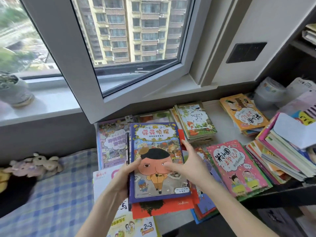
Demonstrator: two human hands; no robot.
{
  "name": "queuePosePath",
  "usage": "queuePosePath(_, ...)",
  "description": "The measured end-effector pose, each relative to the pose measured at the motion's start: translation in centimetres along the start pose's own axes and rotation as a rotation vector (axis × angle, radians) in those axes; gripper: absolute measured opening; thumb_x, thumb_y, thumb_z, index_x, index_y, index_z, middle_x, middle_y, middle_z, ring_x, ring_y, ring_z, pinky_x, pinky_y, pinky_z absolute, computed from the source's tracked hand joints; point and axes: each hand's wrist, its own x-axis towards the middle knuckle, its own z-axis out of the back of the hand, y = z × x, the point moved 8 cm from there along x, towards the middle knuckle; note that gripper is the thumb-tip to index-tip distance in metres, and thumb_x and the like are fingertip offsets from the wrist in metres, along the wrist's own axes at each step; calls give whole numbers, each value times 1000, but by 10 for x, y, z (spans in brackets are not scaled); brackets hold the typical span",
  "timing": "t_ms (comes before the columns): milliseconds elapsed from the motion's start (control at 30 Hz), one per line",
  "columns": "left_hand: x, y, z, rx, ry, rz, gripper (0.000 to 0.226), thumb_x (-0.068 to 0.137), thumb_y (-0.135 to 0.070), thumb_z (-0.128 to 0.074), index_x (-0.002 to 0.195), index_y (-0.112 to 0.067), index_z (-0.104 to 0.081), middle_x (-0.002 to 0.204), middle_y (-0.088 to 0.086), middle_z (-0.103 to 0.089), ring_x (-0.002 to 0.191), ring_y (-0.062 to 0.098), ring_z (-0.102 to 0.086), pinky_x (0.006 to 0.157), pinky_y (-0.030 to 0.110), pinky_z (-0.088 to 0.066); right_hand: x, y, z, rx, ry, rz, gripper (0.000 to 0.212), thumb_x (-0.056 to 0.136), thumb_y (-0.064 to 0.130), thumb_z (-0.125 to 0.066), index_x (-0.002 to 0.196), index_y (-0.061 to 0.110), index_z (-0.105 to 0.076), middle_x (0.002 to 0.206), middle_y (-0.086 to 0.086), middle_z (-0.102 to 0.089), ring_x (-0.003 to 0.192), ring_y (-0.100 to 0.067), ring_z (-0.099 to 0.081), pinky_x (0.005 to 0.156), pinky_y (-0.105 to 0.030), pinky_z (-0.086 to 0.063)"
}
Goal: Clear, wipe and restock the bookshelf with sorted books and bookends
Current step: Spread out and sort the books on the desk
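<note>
Under the window, a pale desk (225,135) lies thick with piles of children's books. Clearing looks done, while wiping and restocking the dark bookshelf (304,47) at upper right seem left. At centre frame the left hand (123,178) grips a glossy blue-bordered cartoon picture book (153,146) atop a pile. The right hand (186,165) rests on it, fingers spread wide.

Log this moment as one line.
left hand grips blue book | right hand touches cover | blue book over red book
</note>
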Motion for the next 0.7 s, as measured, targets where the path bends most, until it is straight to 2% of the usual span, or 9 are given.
queuePosePath(67, 3, 0, 1, -13, -52, 6, 49, 69, -50, -58, 91, -8, -69, 82, 17, -74, 66, 30, -72, 56, 41, -60, 6, -11, 1, 135, -22, -15, 96, 69, 41, -83, 147, 34, -27, 147, 10, -39, 135, -15, -37, 103, -33, -37)
queuePosePath(167, 6, 4, 2, 20, -71, 60, 62, 79, -64, -45, 91, -9, -70, 85, 16, -74, 69, 29, -73, 58, 39, -60, 9, -31, 1, 351, 19, -75, 81, 73, 17, -82, 139, 30, -38, 127, 11, -50, 121, -10, -48, 95, -28, -41)
queuePosePath(233, 6, 3, -1, 71, -38, 52, 50, 81, -55, -55, 90, -9, -71, 84, 16, -74, 64, 27, -72, 56, 34, -59, 10, -43, 0, 533, 41, -138, 70, 75, -3, -76, 132, 23, -43, 111, 1, -64, 99, -12, -64, 80, -25, -51)
queuePosePath(300, 6, -1, -5, 122, -2, 28, 42, 73, -37, -69, 100, -6, -67, 81, 15, -74, 60, 25, -70, 52, 30, -57, 10, -55, 1, 640, 57, -205, 57, 77, -15, -67, 123, 11, -47, 99, -4, -66, 83, -13, -67, 71, -26, -54)
queuePosePath(367, 7, -4, -10, 171, 9, 11, 41, 67, -23, -72, 102, -3, -64, 76, 14, -73, 56, 23, -69, 49, 28, -55, 10, -69, 3, 696, 72, -248, 41, 81, -16, -60, 119, -4, -52, 102, -14, -68, 87, -22, -66, 78, -33, -55)
queuePosePath(467, 12, -3, -15, 201, 20, -19, 35, 71, -14, -71, 104, -3, -63, 82, 17, -73, 61, 26, -70, 52, 32, -56, 8, -84, 8, 838, 108, -292, 30, 89, -12, -51, 117, -5, -55, 109, -26, -66, 93, -35, -65, 84, -45, -53)
queuePosePath(533, 14, -2, -16, 209, 20, -56, 27, 80, -9, -67, 106, -4, -62, 89, 18, -73, 68, 27, -72, 55, 34, -58, 9, -96, 23, 847, 70, -305, 29, 89, -11, -50, 117, -4, -53, 109, -28, -65, 90, -36, -65, 80, -46, -54)
queuePosePath(633, 17, -3, -9, 242, -16, -77, 24, 84, -7, -65, 108, -6, -63, 96, 17, -73, 80, 30, -72, 62, 35, -59, 11, -118, 62, 785, -87, -326, 27, 87, -12, -53, 110, 1, -55, 94, -22, -68, 73, -31, -67, 67, -40, -56)
queuePosePath(700, 20, -4, 0, 246, -42, -68, 26, 82, -10, -67, 107, -3, -64, 94, 17, -73, 79, 29, -73, 60, 33, -59, 10, -140, 90, 770, -193, -378, 25, 87, -13, -53, 102, 7, -54, 88, -17, -68, 69, -29, -66, 63, -39, -56)
